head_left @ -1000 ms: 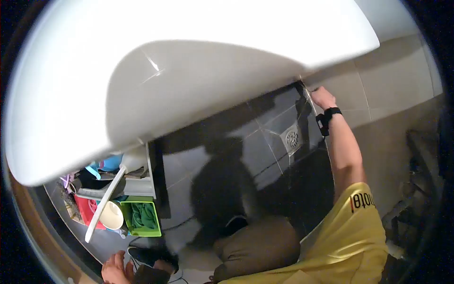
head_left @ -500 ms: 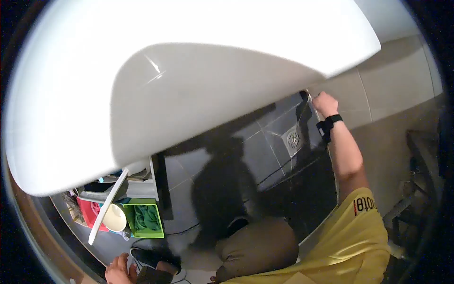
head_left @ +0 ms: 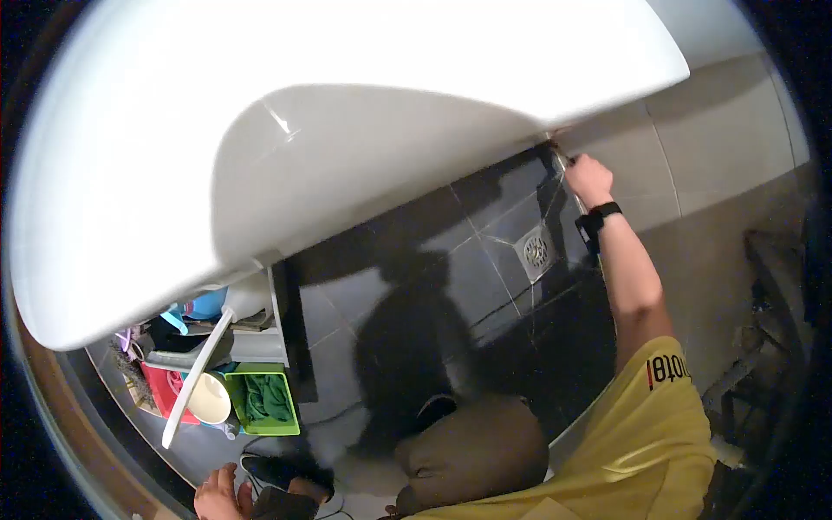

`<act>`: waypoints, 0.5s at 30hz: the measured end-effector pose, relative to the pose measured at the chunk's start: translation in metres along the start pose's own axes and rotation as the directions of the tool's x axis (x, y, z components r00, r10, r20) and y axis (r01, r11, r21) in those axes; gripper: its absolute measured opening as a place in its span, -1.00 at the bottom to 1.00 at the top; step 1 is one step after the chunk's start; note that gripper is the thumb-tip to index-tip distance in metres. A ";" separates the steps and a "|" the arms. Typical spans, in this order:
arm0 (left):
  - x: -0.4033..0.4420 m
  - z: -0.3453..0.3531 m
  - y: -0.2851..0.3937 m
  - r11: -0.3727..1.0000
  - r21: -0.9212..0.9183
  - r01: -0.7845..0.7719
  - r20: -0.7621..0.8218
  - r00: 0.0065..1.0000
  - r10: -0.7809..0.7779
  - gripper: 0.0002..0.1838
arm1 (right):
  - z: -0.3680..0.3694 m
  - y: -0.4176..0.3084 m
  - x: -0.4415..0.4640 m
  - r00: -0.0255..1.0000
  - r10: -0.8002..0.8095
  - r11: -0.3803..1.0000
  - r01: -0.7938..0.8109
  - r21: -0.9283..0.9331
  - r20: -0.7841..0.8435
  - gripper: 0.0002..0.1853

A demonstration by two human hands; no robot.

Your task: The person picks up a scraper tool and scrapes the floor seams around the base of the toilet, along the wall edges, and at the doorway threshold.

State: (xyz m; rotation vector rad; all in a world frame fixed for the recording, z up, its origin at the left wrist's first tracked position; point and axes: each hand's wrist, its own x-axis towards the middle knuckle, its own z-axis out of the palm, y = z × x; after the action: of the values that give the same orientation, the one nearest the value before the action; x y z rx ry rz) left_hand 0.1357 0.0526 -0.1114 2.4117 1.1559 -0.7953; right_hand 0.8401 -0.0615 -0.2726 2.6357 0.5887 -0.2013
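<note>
Near the corner where the dark tiled floor meets the beige wall tiles, my right hand is closed, its fingers curled round something I cannot make out. A black strap with a dark device is on that wrist. The white basin spans the top of the view, above and left of this hand. At the lower left, my left hand has its fingers bent a little apart and holds nothing visible. It is near a dark shoe.
A square floor drain lies left of my right forearm. On the left stand a green basket with dark green cloth, a cream cup, a red container and a long white handle. Dark pipes or frames are at the right.
The view has shifted slightly, so the basin's edge sits differently over the floor. My right hand has moved a little along the wall edge and stays closed. My left hand has hardly moved.
</note>
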 end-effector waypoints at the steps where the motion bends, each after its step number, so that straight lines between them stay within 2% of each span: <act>1: -0.001 0.002 0.001 1.000 -0.002 0.008 0.021 1.000 -0.008 -0.63 | -0.003 -0.006 0.006 0.996 -0.061 0.998 0.063 0.032 -0.067 -0.62; 2: -0.002 0.003 0.000 1.000 -0.001 0.008 0.026 1.000 -0.008 -0.63 | -0.005 -0.013 0.010 0.992 -0.089 0.992 0.096 0.085 -0.090 -0.62; 5: 0.000 0.003 -0.002 1.000 0.031 0.002 0.054 0.999 -0.004 -0.63 | 0.012 -0.009 0.025 0.996 -0.033 0.986 0.045 0.163 -0.078 -0.59; 7: 0.006 0.003 -0.001 0.984 -0.108 0.144 0.077 0.988 -0.136 -0.58 | 0.017 -0.001 0.006 1.000 0.025 0.992 -0.025 0.122 -0.001 -0.56; 8: 0.006 0.003 -0.002 0.984 -0.111 0.137 0.075 0.989 -0.129 -0.58 | 0.032 0.012 0.003 1.000 0.027 0.995 -0.027 0.093 0.001 -0.57; 10: 0.000 0.004 -0.006 0.994 0.104 0.030 0.041 0.999 -0.034 -0.63 | 0.029 0.019 -0.019 0.999 0.052 0.996 -0.052 0.068 0.007 -0.61; 12: -0.002 0.004 -0.006 0.998 0.063 0.014 0.017 1.000 -0.016 -0.63 | 0.020 0.020 -0.025 0.998 0.063 0.996 -0.063 0.058 0.003 -0.62; 13: -0.002 0.006 -0.005 1.000 0.020 -0.003 -0.010 1.000 0.003 -0.63 | 0.014 0.015 -0.020 0.999 0.023 0.997 -0.019 0.078 -0.048 -0.62; 15: -0.003 0.010 -0.005 0.999 0.046 0.003 0.010 1.000 -0.003 -0.63 | 0.008 0.003 -0.005 0.996 -0.015 0.995 0.024 0.092 -0.093 -0.61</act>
State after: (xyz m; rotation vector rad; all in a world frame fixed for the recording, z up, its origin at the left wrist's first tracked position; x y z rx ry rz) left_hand 0.1267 0.0484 -0.1173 2.4403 1.1501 -0.8427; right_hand 0.8363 -0.0688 -0.2773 2.7424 0.6508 -0.1153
